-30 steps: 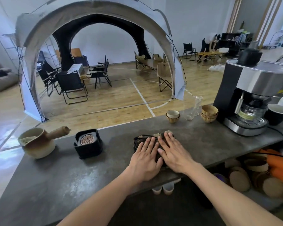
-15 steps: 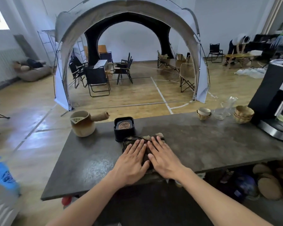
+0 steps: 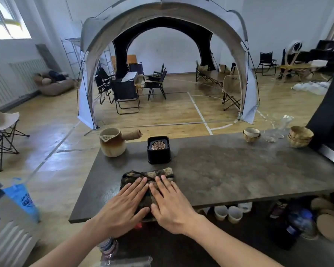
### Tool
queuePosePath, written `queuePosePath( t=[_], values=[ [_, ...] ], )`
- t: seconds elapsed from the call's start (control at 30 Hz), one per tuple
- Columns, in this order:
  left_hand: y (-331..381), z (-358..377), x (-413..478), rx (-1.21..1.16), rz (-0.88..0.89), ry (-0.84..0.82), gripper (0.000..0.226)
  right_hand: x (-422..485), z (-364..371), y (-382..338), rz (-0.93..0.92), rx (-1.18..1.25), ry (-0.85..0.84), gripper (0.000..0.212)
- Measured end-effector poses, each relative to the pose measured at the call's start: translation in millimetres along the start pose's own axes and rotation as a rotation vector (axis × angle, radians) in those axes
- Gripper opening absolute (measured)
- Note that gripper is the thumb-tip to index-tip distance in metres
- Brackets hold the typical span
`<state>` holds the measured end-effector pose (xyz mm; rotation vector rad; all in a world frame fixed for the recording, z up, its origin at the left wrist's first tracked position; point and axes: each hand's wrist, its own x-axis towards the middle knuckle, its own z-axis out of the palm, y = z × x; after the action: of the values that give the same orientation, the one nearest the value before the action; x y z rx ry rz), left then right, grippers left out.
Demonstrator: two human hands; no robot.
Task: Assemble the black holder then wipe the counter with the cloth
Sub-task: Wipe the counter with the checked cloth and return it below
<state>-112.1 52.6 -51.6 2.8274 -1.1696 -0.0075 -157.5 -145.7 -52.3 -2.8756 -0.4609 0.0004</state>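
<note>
A dark patterned cloth (image 3: 143,175) lies folded on the grey stone counter (image 3: 239,170) near its left end. My left hand (image 3: 123,207) and my right hand (image 3: 172,205) press flat on it side by side, fingers together, covering its near half. Just beyond the cloth stands the black holder (image 3: 158,150), a square black box with a round patterned disc set in its top. The holder stands apart from the cloth and from both hands.
A tan ceramic pot with a side handle (image 3: 113,144) stands at the counter's far left corner. At the far right are stacked small cups (image 3: 251,134), a glass pitcher (image 3: 276,130), stacked bowls (image 3: 300,136) and a coffee machine (image 3: 330,122). Paper cups (image 3: 228,213) sit under the counter.
Both hands slid the cloth leftward along the counter, from near the middle to in front of the black holder. My view turned left, so the coffee machine is now at the edge.
</note>
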Motion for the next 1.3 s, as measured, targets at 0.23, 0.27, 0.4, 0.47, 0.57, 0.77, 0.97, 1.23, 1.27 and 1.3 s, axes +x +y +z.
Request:
queuePosePath(
  t=[0.23, 0.27, 0.4, 0.47, 0.57, 0.77, 0.97, 1.23, 1.27, 1.3],
  values=[
    [-2, 0, -2, 0.082, 0.015, 0.013, 0.085, -11, -1, 25, -0.179, -0.114, 0.008, 0.072],
    [-3, 2, -2, 0.121, 0.03, 0.053, 0.084, -11, 0, 27, -0.198, -0.117, 0.022, 0.069],
    [2, 13, -6, 0.212, 0.027, 0.119, 0.071, -11, 4, 29, -0.251, -0.16, 0.129, 0.049],
    [5, 15, -10, 0.193, 0.024, 0.119, 0.066, -12, 5, 26, -0.245, -0.166, 0.184, 0.042],
    [8, 13, -23, 0.119, 0.059, 0.155, 0.061, -21, 7, 21, -0.28, -0.132, 0.259, 0.036],
    [19, -7, -55, -0.092, 0.061, 0.256, 0.043, -41, -23, 1, -0.295, -0.025, 0.225, 0.041],
    [-6, -88, -48, -0.343, -0.139, 0.28, 0.034, -7, -104, -29, -0.179, 0.3, 0.286, 0.036],
    [-77, -120, -4, -0.694, -0.41, 0.073, 0.034, 100, -86, -36, 0.135, 0.657, 0.115, 0.024],
    [-84, -109, -1, -0.658, -0.442, 0.031, 0.034, 105, -70, -38, 0.19, 0.662, 0.082, 0.025],
    [-88, -97, 0, -0.604, -0.46, 0.006, 0.036, 107, -55, -39, 0.24, 0.644, 0.064, 0.026]
  ],
)
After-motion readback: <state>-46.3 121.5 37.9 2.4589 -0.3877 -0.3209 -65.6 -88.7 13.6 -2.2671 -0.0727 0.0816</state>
